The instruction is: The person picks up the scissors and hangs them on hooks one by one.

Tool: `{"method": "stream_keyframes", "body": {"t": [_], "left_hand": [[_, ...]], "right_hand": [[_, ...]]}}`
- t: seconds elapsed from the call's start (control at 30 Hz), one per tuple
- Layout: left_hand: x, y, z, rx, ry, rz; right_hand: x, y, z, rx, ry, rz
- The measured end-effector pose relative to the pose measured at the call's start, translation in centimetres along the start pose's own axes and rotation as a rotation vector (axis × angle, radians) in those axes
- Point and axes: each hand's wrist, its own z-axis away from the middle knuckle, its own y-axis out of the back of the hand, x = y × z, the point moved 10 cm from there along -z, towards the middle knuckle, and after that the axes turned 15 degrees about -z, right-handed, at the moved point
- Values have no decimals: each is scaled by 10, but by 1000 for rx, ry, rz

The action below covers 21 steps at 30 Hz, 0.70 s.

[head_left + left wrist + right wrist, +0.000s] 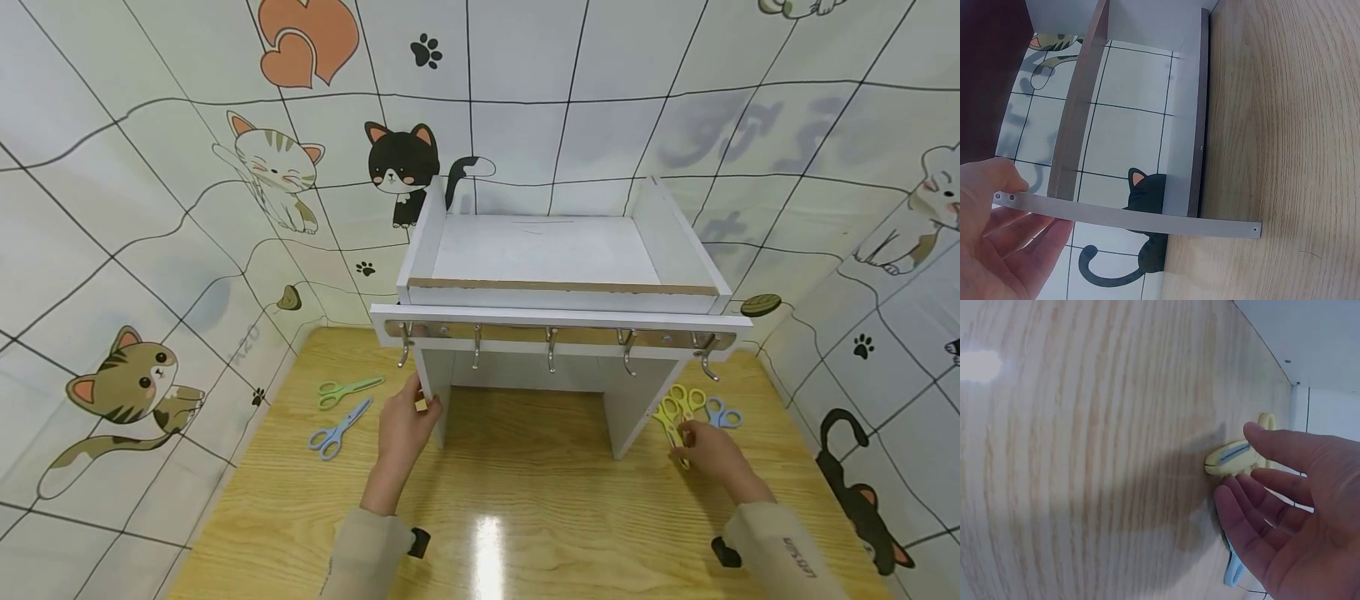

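Note:
My left hand [402, 425] grips the front edge of the left side panel [1129, 217] of a white shelf unit [562, 321], thumb on one face and fingers on the other. At the right, my right hand [712, 454] is beside yellow scissors [670, 421] on the table. In the right wrist view, the thumb and loosely bent fingers stand apart around the yellow scissors [1229, 457]; firm contact is not visible. A second yellow pair [688, 402] and blue scissors [723, 414] lie close by, partly hidden in the right wrist view.
Green scissors [348, 390] and another blue pair [339, 429] lie left of the unit. Metal hooks [552, 350] line its front rail. The wooden table [540, 492] meets cat-patterned walls [525, 142] at the back and sides.

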Motion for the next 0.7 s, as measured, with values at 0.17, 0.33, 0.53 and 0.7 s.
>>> {"method": "stream_keyframes", "body": {"t": [0.17,0.33,0.53,0.7], "left_hand": [[-1,-1,1,-6,7,-1],[0,0,1,-6,8,-1],[0,0,1,-5,7,-1],[0,0,1,-1,5,-6]], "right_hand": [[2,-4,1,-6,-48,-11],[1,-6,2,-4,-82,0],[7,-9,-1,9,-94,23],[7,-8,1,32,-88,28]]}}
